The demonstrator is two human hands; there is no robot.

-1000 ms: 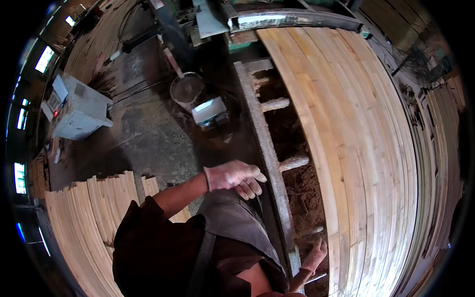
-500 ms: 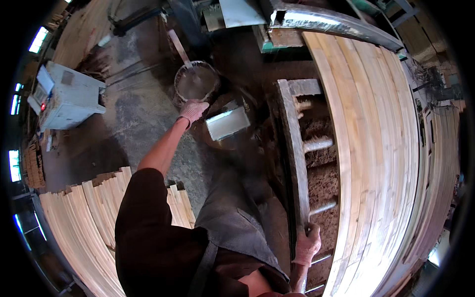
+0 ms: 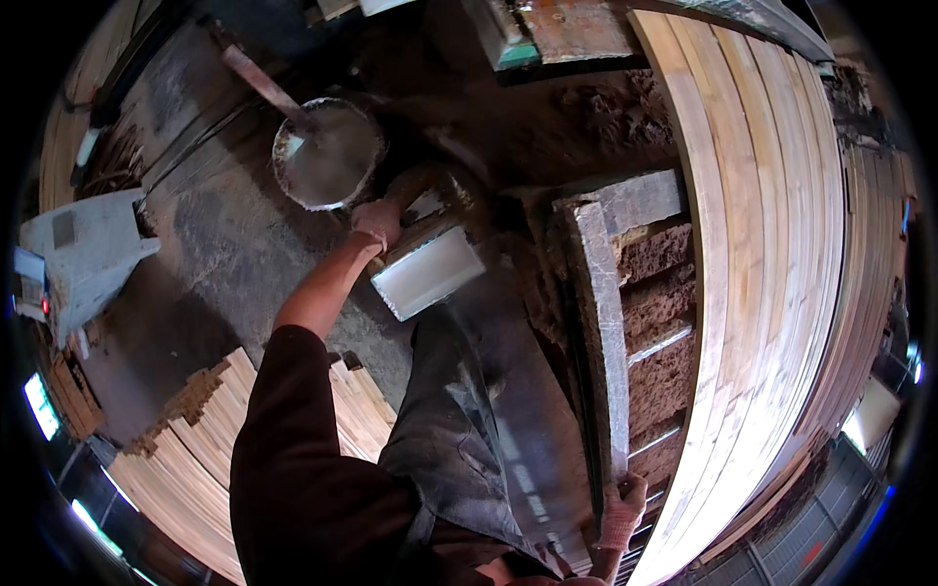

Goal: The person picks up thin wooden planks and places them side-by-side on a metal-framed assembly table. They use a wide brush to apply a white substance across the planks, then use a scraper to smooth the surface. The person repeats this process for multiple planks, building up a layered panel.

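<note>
My left hand (image 3: 377,223), in a pale knit glove, is stretched forward between a round bucket (image 3: 327,161) and a white rectangular tray (image 3: 428,273). Its fingers look curled; whatever they hold is hidden. Greyish liquid fills the bucket, and a flat wooden stick (image 3: 259,83) leans out over its rim. The tray rests over a dark round container near my legs. Low on the right, my right hand (image 3: 621,510), also gloved, is closed around the long edge rail of a worn metal frame (image 3: 598,322).
Long pale boards (image 3: 762,244) lie side by side to the right of the frame. More stacked boards (image 3: 186,488) stand at the lower left. A grey box-shaped machine (image 3: 88,254) is on the concrete floor at far left. Brown residue coats the frame's rollers.
The view has shifted, so the bucket appears farther left. My left hand has come back from the bucket's near rim to beside the tray. My right hand stays on the rail.
</note>
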